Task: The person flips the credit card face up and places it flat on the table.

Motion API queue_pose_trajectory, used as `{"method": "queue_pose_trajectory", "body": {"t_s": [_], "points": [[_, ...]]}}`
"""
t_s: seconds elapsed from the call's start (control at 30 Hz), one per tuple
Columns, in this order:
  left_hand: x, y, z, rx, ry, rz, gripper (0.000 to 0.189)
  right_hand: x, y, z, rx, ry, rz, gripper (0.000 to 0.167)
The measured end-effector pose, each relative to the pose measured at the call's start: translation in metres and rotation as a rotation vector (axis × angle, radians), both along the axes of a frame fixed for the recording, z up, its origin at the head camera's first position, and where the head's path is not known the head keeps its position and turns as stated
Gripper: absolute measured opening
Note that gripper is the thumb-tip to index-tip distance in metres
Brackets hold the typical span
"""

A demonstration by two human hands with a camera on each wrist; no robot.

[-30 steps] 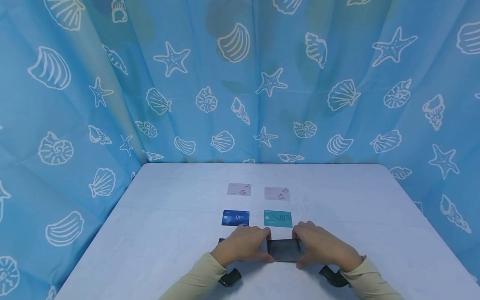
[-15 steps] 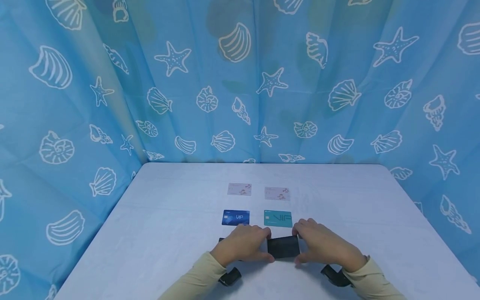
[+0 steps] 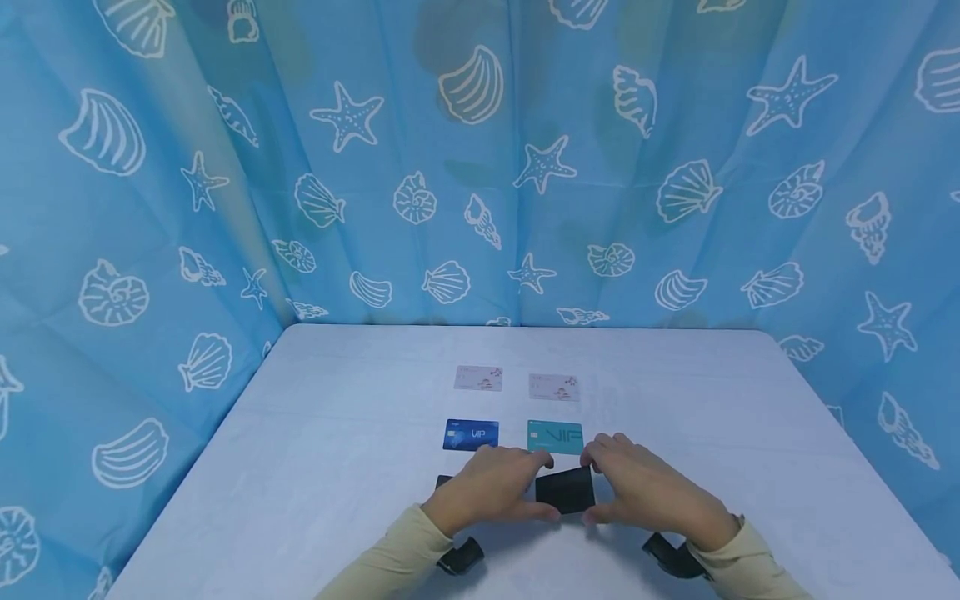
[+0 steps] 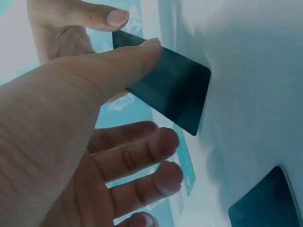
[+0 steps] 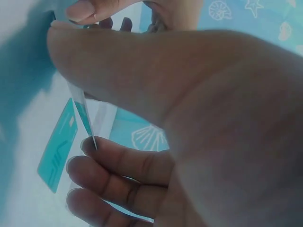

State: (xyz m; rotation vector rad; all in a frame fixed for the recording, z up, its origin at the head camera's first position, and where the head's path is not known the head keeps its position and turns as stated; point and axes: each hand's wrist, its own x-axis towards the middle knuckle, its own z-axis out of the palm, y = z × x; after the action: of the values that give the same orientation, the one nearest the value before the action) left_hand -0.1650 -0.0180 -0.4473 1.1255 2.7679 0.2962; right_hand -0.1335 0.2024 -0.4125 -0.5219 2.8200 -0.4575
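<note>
A black card (image 3: 566, 490) with rounded corners is tilted between my two hands over the white table. My right hand (image 3: 645, 483) pinches its right end; in the right wrist view the card's thin edge (image 5: 85, 113) runs from thumb to index fingertip. My left hand (image 3: 491, 486) is around the card's left end, thumb overlapping the card (image 4: 182, 90) in the left wrist view and the fingers apart from it. A second dark card (image 4: 265, 203) lies under my left hand, mostly hidden in the head view. Just beyond the hands lie a blue VIP card (image 3: 471, 435) and a teal VIP card (image 3: 555, 437).
Farther back on the white table (image 3: 360, 392) lie two pale patterned cards, a left one (image 3: 478, 378) and a right one (image 3: 554, 387). A blue shell-print curtain (image 3: 480, 183) hangs behind and beside the table. Black wrist-camera mounts (image 3: 461, 555) sit beneath both forearms.
The black card has turned, its right end rising and its left end tilting down. My left fingertips have come away from its left edge, while the right hand keeps its pinch.
</note>
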Motion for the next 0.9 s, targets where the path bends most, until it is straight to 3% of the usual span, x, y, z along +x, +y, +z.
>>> {"method": "queue_pose_trajectory", "body": {"t_s": [0.53,0.9], "points": [[-0.0001,0.0034,0.0,0.12,-0.027,-0.03,0.071,0.0055,0.0002,0.0071,-0.071,0.045,0.027,0.061],[0.0019,0.0043,0.0005,0.133,-0.025,-0.028,0.07,0.0083,-0.0032,0.0086,-0.093,0.075,0.027,0.064]]}}
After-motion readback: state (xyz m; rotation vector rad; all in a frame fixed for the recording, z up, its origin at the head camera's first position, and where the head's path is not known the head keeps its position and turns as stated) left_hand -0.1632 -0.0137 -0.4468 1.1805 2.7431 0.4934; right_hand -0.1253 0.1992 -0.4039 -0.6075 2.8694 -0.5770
